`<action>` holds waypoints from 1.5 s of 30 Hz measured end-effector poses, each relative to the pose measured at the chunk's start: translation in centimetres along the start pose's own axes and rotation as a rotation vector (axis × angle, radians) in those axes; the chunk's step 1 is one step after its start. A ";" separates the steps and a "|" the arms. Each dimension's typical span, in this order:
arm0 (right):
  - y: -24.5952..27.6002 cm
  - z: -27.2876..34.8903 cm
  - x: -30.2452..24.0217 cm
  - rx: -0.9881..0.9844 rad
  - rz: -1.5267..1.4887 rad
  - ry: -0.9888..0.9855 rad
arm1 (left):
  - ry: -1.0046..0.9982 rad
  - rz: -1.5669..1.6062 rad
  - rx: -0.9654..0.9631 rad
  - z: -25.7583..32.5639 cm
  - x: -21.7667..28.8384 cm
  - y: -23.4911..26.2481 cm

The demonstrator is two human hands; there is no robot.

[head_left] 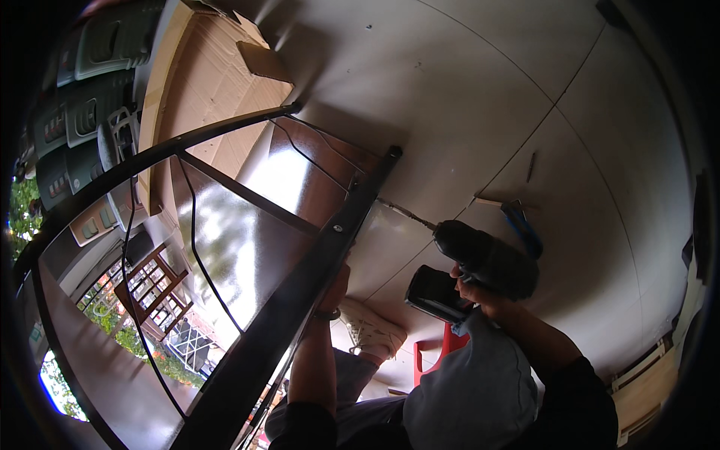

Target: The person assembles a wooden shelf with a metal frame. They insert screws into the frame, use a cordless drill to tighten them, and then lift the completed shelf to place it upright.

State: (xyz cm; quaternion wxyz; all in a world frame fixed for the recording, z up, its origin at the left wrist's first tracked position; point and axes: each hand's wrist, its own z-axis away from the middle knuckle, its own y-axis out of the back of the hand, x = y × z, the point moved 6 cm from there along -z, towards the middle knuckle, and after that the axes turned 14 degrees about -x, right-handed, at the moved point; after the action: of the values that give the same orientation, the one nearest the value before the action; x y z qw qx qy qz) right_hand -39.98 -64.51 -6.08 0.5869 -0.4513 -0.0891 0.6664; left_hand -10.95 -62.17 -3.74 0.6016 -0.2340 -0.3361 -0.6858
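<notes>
My right hand [480, 295] is wrapped round the grip of a black cordless drill [487, 255]. The drill's long bit [405, 212] points left, its tip at the near side edge of a black metal frame [306, 281]; whether it has entered the metal I cannot tell. Behind the frame's thick bar, my left hand [340, 287] rests against it, a band round the wrist. The bar hides its fingers. Thin wavy black rods [196, 232] run between the frame's members. A screw head [337, 228] shows on the bar.
A glossy brown panel [259, 191] lies beyond the frame, beside an open cardboard box [217, 82]. On the tiled floor lie a blue-handled tool [523, 229] and a thin dark rod [532, 166]. A red stool [431, 356] stands by my leg; grey-green plastic pieces [105, 45] are stacked far left.
</notes>
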 end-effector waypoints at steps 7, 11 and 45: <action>-0.1 -0.4 -0.8 0.000 0.101 -0.051 | 0.088 0.538 0.116 0.0 -1.6 0.7; -0.7 -0.2 -1.1 -0.037 -0.087 -0.110 | 0.017 -0.247 0.061 0.5 1.7 -0.2; -13.3 14.9 -13.2 0.072 0.332 0.837 | -0.362 0.574 -0.262 25.5 5.9 -2.1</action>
State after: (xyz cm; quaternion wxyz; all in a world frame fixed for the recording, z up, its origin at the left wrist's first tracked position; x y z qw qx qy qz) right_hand -42.44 -65.83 17.68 0.4728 -0.6695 0.2528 0.5141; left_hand -16.10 -47.05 17.10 0.6653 -0.5113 -0.2670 -0.4739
